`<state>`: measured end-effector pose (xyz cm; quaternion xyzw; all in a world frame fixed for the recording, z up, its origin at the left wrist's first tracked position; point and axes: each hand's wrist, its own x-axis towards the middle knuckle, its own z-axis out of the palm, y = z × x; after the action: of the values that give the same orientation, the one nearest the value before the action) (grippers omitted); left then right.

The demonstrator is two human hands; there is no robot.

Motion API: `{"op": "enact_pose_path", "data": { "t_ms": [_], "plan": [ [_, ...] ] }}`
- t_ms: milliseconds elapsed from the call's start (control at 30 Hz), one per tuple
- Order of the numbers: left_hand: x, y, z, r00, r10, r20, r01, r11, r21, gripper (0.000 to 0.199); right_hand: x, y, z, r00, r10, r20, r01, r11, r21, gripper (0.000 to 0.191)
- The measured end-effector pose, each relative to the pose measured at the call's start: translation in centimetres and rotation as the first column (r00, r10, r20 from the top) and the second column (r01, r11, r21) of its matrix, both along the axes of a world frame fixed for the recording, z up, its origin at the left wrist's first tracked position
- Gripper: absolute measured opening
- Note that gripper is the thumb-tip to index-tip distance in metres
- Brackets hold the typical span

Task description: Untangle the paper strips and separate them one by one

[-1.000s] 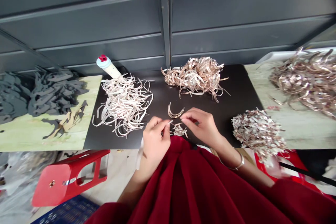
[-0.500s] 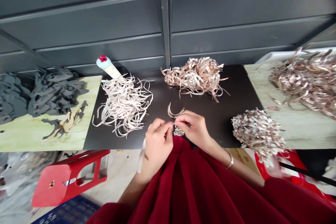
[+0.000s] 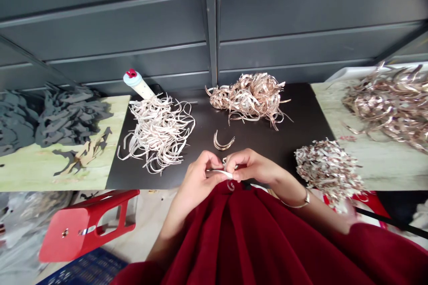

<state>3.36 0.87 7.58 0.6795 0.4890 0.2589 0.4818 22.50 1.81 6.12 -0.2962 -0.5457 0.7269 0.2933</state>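
Both my hands meet at the table's front edge, in front of my body. My left hand (image 3: 199, 178) pinches a narrow white strip (image 3: 219, 172) between thumb and fingers. The strip's other end is pinched by my right hand (image 3: 252, 165). A small curled piece hangs just below the fingertips. Beyond the hands, a few curved metallic strips (image 3: 223, 145) lie together on the black board. To the left is a loose heap of pale strips (image 3: 160, 131); farther back sits a tangle of rose-gold strips (image 3: 250, 95).
Small shiny trimmed pieces (image 3: 327, 169) are heaped at the right front edge. More rose-gold strips (image 3: 391, 107) fill the far right. Dark grey cut-outs (image 3: 67, 116) lie at the left, and a white bottle (image 3: 138, 84) leans at the back. A red stool (image 3: 70, 231) stands below.
My hands have drawn closer to my body, and the left has turned. The white strip that hung behind my left hand now lies between both hands' fingertips.
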Motion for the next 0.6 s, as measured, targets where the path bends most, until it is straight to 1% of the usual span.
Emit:
{"op": "enact_pose_path", "data": {
  "t_ms": [33, 67, 100, 133, 200, 267, 367, 433, 500, 600],
  "plan": [
    [0.0, 0.0, 0.1, 0.998, 0.061, -0.033, -0.058, 0.994, 0.089, 0.015, -0.2, 0.0, -0.1, 0.999, -0.039, -0.023, 0.037, 0.998, -0.051, 0.03],
    [0.1, -0.1, 0.2, 0.99, 0.123, -0.063, -0.109, 0.977, 0.182, 0.015, -0.5, 0.0, -0.1, 0.995, -0.09, -0.034, 0.087, 0.993, -0.078, 0.031],
    [0.0, -0.1, 0.3, 0.985, 0.152, -0.081, -0.128, 0.961, 0.246, 0.014, -0.8, -0.1, -0.2, 0.989, -0.142, -0.039, 0.138, 0.987, -0.085, 0.031],
    [0.0, -0.1, 0.4, 0.986, 0.142, -0.087, -0.114, 0.955, 0.273, 0.014, -1.0, -0.1, -0.2, 0.983, -0.18, -0.038, 0.177, 0.981, -0.079, 0.031],
    [-0.3, -0.2, 0.4, 0.997, 0.038, -0.072, -0.02, 0.971, 0.24, 0.015, -1.4, -0.1, 0.1, 0.978, -0.206, -0.026, 0.205, 0.978, -0.036, 0.03],
    [-0.5, -0.2, 0.5, 0.997, -0.058, -0.045, 0.066, 0.978, 0.198, 0.019, -1.7, -0.2, 0.5, 0.981, -0.192, -0.004, 0.192, 0.981, 0.034, 0.028],
    [-0.8, -0.3, 0.7, 0.993, -0.113, -0.03, 0.117, 0.973, 0.197, 0.022, -1.7, -0.2, 1.0, 0.986, -0.167, 0.0, 0.166, 0.978, 0.127, 0.023],
    [-0.8, -0.3, 0.9, 0.987, -0.154, -0.043, 0.16, 0.966, 0.203, 0.022, -1.7, -0.3, 1.2, 0.988, -0.153, -0.007, 0.152, 0.975, 0.161, 0.019],
    [-0.8, -0.3, 1.2, 0.982, -0.171, -0.079, 0.185, 0.958, 0.218, 0.021, -1.6, -0.3, 1.1, 0.99, -0.14, -0.009, 0.139, 0.976, 0.17, 0.017],
    [-0.8, -0.4, 1.5, 0.975, -0.184, -0.125, 0.209, 0.951, 0.229, 0.02, -1.6, -0.5, 0.8, 0.994, -0.111, -0.015, 0.112, 0.986, 0.122, 0.016]
  ]
}}
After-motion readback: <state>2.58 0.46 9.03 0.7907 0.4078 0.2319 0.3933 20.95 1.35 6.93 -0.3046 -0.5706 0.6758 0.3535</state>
